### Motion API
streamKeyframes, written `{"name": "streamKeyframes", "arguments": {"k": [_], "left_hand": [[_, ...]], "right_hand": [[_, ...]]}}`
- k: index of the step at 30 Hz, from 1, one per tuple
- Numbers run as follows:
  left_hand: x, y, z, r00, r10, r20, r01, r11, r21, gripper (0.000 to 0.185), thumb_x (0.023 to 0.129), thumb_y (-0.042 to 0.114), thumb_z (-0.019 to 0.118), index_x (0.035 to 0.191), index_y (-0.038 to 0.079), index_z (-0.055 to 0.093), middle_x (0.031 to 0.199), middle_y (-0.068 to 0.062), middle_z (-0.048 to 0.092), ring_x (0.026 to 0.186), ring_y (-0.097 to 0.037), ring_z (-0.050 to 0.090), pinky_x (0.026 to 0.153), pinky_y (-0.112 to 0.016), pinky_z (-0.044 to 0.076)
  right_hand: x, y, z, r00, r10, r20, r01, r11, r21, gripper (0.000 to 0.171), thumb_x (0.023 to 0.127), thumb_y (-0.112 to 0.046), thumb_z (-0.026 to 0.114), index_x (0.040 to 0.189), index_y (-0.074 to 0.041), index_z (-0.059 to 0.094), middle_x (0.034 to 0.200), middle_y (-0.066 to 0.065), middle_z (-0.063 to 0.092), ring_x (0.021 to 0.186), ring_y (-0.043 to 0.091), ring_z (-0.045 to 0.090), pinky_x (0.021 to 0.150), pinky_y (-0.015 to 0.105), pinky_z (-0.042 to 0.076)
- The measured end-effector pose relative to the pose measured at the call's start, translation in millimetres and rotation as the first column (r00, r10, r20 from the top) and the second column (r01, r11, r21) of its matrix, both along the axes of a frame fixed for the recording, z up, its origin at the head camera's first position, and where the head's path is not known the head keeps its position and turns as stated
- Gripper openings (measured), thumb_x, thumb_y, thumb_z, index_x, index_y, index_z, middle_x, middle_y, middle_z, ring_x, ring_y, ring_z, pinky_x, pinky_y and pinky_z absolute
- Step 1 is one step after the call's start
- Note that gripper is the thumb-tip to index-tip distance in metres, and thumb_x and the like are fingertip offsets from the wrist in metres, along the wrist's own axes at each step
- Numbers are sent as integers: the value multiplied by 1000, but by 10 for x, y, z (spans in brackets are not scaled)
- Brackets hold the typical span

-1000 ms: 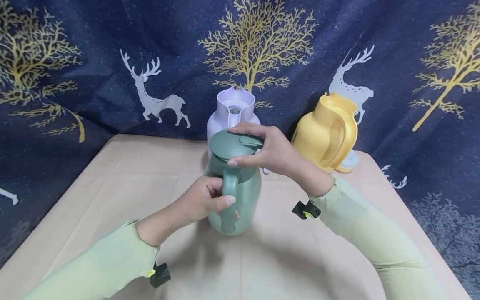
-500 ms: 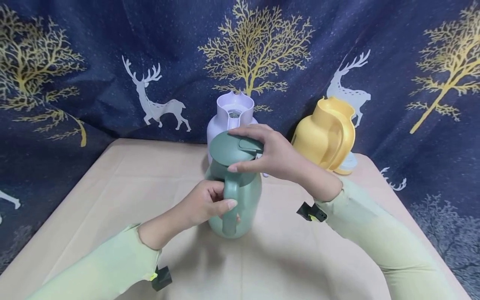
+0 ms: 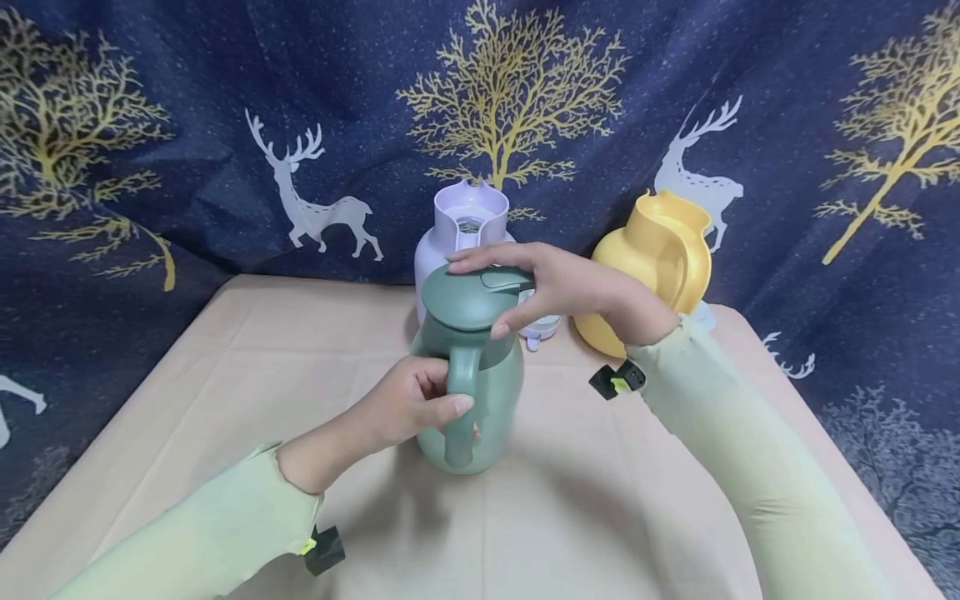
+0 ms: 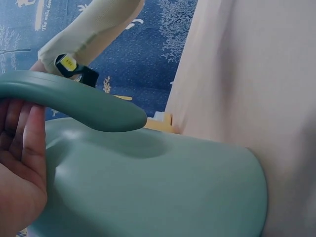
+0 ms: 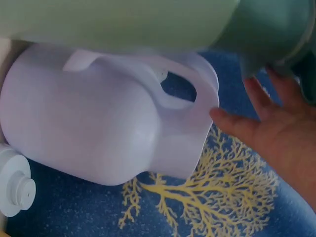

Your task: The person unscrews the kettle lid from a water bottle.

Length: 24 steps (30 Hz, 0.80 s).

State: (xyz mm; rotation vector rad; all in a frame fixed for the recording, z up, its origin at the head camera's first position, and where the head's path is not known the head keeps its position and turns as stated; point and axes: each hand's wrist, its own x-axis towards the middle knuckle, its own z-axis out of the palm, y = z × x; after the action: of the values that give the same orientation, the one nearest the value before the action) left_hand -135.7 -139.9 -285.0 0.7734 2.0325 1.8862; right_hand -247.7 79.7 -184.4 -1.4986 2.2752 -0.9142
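A green thermos jug (image 3: 495, 408) stands upright on the table, its handle (image 3: 462, 375) facing me. My left hand (image 3: 408, 402) grips that handle, fingers wrapped behind it and thumb in front; in the left wrist view the fingers (image 4: 32, 143) pass under the handle. On the jug's mouth sits a green lid (image 3: 457, 304), which has a tab on its right side. My right hand (image 3: 558, 287) holds the lid from above, thumb at the near right rim and fingers across the far side. Some fingertips are hidden.
Right behind the green jug is a lilac jug (image 3: 435, 250) with an uncovered mouth. Its pale stopper-like lid (image 5: 15, 182) lies beside it. A yellow jug (image 3: 637, 258) stands at the back right, partly behind my right wrist. A patterned blue cloth (image 3: 337, 83) hangs behind the table (image 3: 300, 317).
My right hand has shifted round the lid, its thumb moving right along the near rim and its wrist rising. The left hand keeps its hold on the handle.
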Motion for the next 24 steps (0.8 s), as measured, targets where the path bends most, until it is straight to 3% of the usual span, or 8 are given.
{"name": "streamKeyframes", "arguments": {"k": [3,6,10,12,14,18,21,24], "left_hand": [[1,-7,4,1000,-6,15,6,1000,12,40,87,20,66,86,-20,57,74,0,75,71,-8,72,64,-30,59],[2,-12,2,1000,-9,14,8,1000,17,42,87,21,66,87,-20,57,75,-3,75,71,-8,72,64,-31,59],[8,-7,4,1000,-1,5,1,1000,13,45,86,23,68,87,-20,57,77,-21,73,70,-8,72,63,-31,59],[12,-3,8,1000,4,-6,-4,1000,8,44,86,23,67,87,-19,58,78,-31,70,70,-7,72,63,-31,59],[15,4,15,1000,6,-14,-6,1000,8,42,86,22,67,87,-19,58,80,-36,68,70,-7,72,63,-31,59],[14,16,14,1000,10,-24,-10,1000,10,39,86,19,66,87,-19,58,79,-34,69,70,-7,72,62,-31,59],[12,19,9,1000,9,-28,-8,1000,13,37,87,17,65,87,-19,58,79,-35,68,70,-6,72,62,-30,58],[13,15,11,999,9,-35,-9,1000,5,36,87,17,64,87,-19,58,80,-39,66,70,-6,71,62,-30,58]], "right_hand": [[-93,2,43,996,79,-29,-78,996,46,74,80,-27,82,144,-8,49,160,9,36,150,25,28,115,41,34],[-120,26,64,994,93,-58,-91,995,51,83,79,-42,79,147,-7,45,164,10,27,154,27,17,121,46,25],[6,82,20,996,-85,24,86,993,-87,109,69,-64,74,153,-10,33,164,7,26,153,26,22,120,54,26],[116,97,-64,966,-219,137,242,951,-193,119,62,-70,74,155,-10,28,162,9,31,150,28,27,120,56,26],[233,106,-177,914,-327,239,386,882,-270,125,57,-73,73,155,-10,27,159,12,36,148,30,31,119,57,28],[431,97,-393,826,-434,359,552,753,-359,122,58,-71,74,153,-8,29,155,14,41,146,29,36,119,54,30],[553,79,-452,806,-523,277,592,716,-371,109,67,-65,76,151,-9,34,153,12,45,142,27,42,115,54,36],[629,40,-423,805,-579,131,585,737,-337,100,73,-59,77,151,-11,35,151,11,46,139,27,44,112,53,38]]}}
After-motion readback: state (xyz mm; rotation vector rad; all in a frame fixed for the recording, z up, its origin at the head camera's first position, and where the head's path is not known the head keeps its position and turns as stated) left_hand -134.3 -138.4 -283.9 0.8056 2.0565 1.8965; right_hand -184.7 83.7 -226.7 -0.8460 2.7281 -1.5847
